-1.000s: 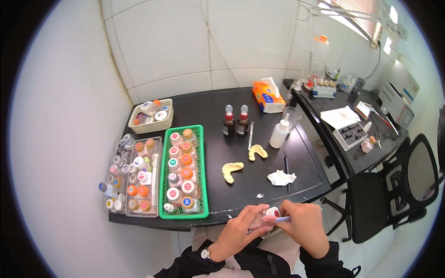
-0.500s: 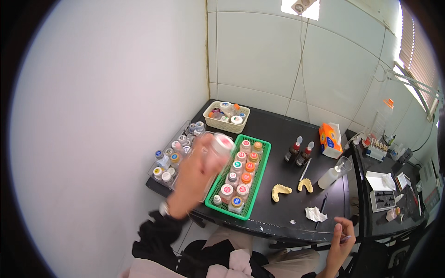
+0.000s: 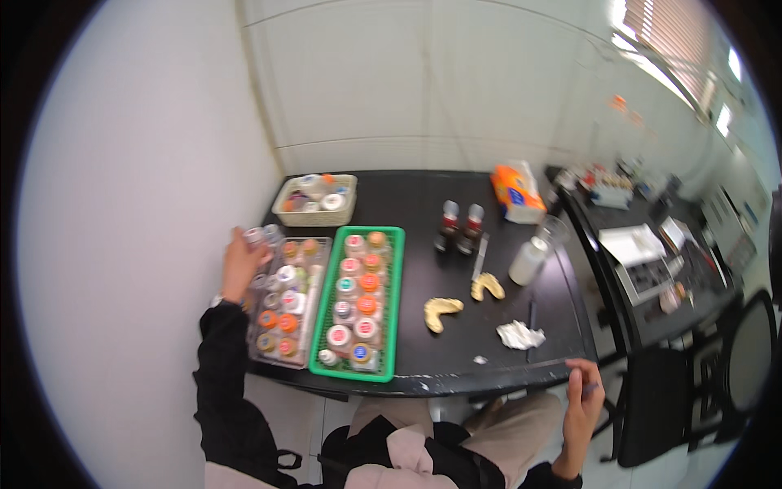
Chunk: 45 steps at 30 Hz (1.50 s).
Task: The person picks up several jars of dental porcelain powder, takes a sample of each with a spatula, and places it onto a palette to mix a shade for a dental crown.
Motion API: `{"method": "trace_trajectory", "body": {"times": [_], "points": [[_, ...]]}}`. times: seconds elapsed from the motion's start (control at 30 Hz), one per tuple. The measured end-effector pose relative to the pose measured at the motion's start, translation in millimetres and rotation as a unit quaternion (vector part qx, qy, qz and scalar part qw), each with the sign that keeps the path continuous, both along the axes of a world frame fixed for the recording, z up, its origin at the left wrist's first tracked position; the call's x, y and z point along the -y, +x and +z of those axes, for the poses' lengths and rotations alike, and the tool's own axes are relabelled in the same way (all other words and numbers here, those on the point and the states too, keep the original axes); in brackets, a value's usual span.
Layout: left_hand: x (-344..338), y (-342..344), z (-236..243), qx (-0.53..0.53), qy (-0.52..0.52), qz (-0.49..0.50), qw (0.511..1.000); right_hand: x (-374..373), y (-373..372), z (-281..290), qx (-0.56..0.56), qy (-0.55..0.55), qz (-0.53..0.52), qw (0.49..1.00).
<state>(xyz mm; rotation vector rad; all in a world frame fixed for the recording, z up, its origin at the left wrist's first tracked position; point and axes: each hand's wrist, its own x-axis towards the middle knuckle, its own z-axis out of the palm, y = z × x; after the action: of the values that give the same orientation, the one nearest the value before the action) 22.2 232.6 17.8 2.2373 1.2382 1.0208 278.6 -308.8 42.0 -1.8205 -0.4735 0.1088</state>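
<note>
At the far left of the black table my left hand (image 3: 239, 267) has its fingers closed around a small jar (image 3: 254, 236) with a pinkish-white lid, blurred by motion. It is at the far left edge of a clear tray (image 3: 319, 281) of lidded jars. A green basket (image 3: 397, 285) with two rows of jars stands alongside that tray. Low at the right, past the table's front edge, my right hand (image 3: 582, 407) is curled with a slim dark object (image 3: 590, 389) between its fingers; its kind cannot be made out.
A cream basket (image 3: 314, 218) of jars stands behind. Further right are two brown dropper bottles (image 3: 447, 228), a tissue pack (image 3: 517, 196), a white bottle (image 3: 529, 261), two yellowish dental casts (image 3: 442, 310), and crumpled tissue (image 3: 521, 335). A second table (image 3: 680, 314) and black chair (image 3: 660, 399) are at right.
My left hand has carried the jar from over the clear tray to its far left side. The view has swung right. My right hand keeps its curled pose.
</note>
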Motion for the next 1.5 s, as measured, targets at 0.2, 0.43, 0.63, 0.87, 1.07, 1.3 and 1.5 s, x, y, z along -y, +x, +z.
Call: {"method": "trace_trajectory", "body": {"times": [0.2, 0.43, 0.63, 0.87, 1.07, 1.3, 1.5], "points": [[-7.0, -7.3, -0.2, -0.064, 0.057, 0.015, 0.996, -5.7, 16.2, 10.8, 0.205, 0.055, -0.033, 0.977], [-1.3, -1.3, 6.3, -0.137, 0.01, 0.055, 0.989, -3.4, 17.1, -37.4, -0.083, 0.24, -0.085, 0.964], [5.8, -9.8, 4.5, -0.326, 0.014, 0.115, 0.938, -7.0, 3.4, -58.6, -0.126, 0.259, -0.062, 0.956], [102.6, -11.0, 62.7, -0.169, 0.182, 0.062, 0.967, -24.1, -29.2, -81.6, -0.129, 0.211, -0.002, 0.969], [269.0, 5.2, 43.2, 0.152, 0.21, -0.313, 0.914, -29.3, -35.4, -96.9, 0.14, 0.035, 0.09, 0.985], [311.3, 69.0, -31.8, 0.159, 0.041, -0.506, 0.847, -31.1, -34.3, -97.0, 0.206, -0.024, 0.1, 0.973], [305.0, 109.6, -55.6, 0.191, 0.003, -0.455, 0.87, -31.9, -34.0, -94.4, 0.205, -0.028, 0.098, 0.973]]}}
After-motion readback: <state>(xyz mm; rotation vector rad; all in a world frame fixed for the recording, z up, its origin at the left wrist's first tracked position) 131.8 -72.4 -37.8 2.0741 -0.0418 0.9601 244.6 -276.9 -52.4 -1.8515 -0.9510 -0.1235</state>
